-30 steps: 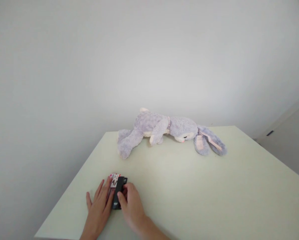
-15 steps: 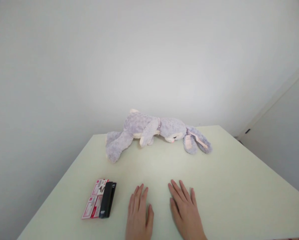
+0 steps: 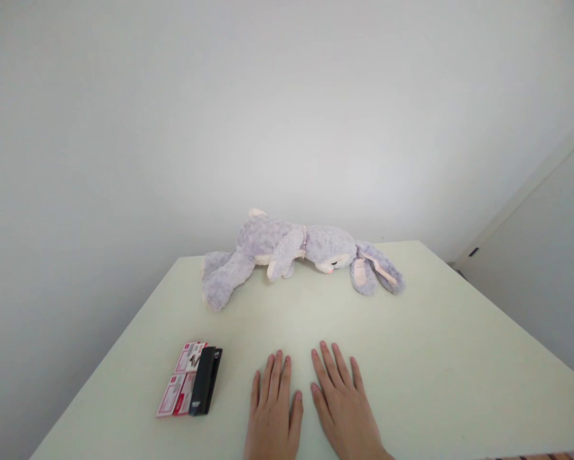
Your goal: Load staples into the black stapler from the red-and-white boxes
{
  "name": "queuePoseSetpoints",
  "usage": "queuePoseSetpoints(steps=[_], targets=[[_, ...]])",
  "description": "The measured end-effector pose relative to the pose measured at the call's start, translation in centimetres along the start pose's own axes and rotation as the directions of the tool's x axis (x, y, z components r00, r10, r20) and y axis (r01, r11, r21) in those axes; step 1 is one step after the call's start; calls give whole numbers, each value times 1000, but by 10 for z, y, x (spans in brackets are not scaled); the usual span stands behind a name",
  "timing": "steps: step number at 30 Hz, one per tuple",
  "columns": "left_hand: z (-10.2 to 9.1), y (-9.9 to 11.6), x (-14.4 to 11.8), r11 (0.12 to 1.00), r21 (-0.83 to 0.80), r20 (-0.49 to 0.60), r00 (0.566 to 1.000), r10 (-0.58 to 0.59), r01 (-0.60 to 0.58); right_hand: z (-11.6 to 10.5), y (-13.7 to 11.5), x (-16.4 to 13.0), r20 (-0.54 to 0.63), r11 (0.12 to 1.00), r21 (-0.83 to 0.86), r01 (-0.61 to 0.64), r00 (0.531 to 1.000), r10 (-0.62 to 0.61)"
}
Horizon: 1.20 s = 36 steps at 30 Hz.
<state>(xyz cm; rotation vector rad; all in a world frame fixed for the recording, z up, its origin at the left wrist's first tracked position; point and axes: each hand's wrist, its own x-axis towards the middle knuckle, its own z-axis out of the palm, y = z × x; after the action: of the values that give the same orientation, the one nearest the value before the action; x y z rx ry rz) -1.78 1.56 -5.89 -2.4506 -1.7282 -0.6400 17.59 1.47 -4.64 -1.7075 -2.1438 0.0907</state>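
My left hand lies flat, palm down, on the pale green table, its fingers pointing away from me. Beside it on the right, my right hand rests flat too, fingers a little spread. Neither holds anything, and a small gap separates the two thumbs. To the left of my left hand is a black stapler, touching or partly over two small red-and-white boxes printed with labels; one shows a picture of a stapler.
A lilac plush rabbit lies on its side along the table's far edge, ears to the right, a beaded string round its neck. Behind it rises a white wall. A white panel with a dark fitting stands to the right.
Both hands have slid closer together, the left one rightward and the right one leftward. The stapler, boxes and plush rabbit stay where they were.
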Motion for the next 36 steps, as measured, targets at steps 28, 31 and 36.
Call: queuePoseSetpoints(steps=[28, 31, 36], targets=[[0, 1, 1, 992, 126, -19, 999, 31, -28, -1, -3, 0, 43, 993, -117, -1, 999, 6], [2, 0, 1, 993, 115, -27, 999, 31, -28, 0, -3, 0, 33, 993, -119, 2, 999, 2], [2, 1, 2, 992, 120, -29, 999, 36, -32, -1, -3, 1, 42, 993, -121, -1, 999, 7]])
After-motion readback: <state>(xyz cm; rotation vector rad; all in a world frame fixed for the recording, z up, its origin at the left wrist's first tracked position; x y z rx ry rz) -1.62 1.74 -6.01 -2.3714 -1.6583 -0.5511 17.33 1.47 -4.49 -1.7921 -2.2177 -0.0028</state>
